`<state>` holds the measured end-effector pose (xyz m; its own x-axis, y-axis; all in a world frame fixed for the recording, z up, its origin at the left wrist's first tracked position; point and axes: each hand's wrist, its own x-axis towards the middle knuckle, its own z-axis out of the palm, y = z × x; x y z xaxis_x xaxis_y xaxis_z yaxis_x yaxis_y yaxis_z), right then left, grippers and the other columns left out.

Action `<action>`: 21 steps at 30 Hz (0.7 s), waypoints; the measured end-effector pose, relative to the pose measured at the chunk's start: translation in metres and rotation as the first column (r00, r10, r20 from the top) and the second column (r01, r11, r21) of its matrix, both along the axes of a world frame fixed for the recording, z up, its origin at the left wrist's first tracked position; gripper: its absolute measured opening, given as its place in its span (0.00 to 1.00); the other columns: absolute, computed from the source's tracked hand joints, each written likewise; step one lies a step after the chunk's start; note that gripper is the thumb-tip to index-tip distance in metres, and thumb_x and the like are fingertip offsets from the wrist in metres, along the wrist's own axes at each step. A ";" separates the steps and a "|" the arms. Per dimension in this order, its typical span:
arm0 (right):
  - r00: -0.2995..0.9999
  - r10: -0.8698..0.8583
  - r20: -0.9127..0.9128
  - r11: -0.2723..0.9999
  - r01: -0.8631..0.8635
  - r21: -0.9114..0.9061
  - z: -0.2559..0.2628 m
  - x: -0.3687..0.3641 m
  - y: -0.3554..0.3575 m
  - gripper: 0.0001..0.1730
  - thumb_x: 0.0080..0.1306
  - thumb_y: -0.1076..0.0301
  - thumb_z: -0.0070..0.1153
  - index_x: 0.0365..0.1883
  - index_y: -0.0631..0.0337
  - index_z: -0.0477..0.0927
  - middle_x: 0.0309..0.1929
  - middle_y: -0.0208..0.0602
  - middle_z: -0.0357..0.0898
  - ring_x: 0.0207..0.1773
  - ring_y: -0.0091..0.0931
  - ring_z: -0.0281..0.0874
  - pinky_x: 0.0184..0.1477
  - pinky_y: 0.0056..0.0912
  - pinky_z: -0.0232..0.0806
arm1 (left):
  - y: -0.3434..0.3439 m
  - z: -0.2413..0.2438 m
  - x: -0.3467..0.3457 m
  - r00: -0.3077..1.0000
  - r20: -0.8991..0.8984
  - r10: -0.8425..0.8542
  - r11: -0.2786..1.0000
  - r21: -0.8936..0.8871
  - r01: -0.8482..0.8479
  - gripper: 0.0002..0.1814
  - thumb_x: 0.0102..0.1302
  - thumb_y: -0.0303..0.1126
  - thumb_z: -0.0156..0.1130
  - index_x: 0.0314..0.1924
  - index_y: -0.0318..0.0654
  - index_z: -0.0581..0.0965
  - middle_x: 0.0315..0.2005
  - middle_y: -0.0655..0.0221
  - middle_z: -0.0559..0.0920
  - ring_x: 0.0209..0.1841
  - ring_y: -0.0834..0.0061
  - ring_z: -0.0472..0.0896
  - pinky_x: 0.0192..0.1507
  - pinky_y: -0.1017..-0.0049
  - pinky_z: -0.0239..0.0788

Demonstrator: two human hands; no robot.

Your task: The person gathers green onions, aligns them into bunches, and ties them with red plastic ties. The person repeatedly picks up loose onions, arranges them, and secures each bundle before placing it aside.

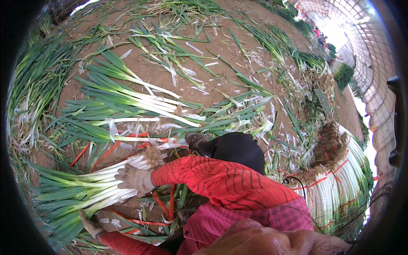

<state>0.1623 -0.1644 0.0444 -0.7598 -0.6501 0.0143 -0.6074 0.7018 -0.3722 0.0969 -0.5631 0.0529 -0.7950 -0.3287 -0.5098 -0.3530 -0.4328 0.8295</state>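
A loose bundle of long green onions [105, 178] lies on the ground before me, white stalks and hairy roots at one end, dark green leaves at the other. My right hand [135, 180], in a tan knit glove, rests palm down across the white stalks with its fingers spread. Lower in the view, my left hand [91, 223], also gloved, touches the edge of the bundle where the leaves begin. Part of its grip is hidden by the leaves. Red-orange straps [145, 222] run along the soil beside and beneath the onions.
More green onions [137, 98] lie on the soil beyond the bundle. A large heap [38, 83] lies along the left. Bundles tied with red strap [331, 188] stand at the right. Peeled skins and leaf scraps [267, 126] litter the ground around my dark-clothed knee [239, 149].
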 end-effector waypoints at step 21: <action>0.997 0.007 -0.073 0.999 -0.003 0.053 0.020 -0.013 0.016 0.49 0.53 0.41 0.67 0.70 0.54 0.69 0.74 0.56 0.59 0.77 0.51 0.51 0.75 0.64 0.47 | 0.032 0.066 0.016 0.845 -0.133 -0.519 0.853 -0.009 0.522 0.30 0.75 0.50 0.56 0.57 0.24 0.79 0.50 0.60 0.85 0.48 0.67 0.85 0.49 0.68 0.77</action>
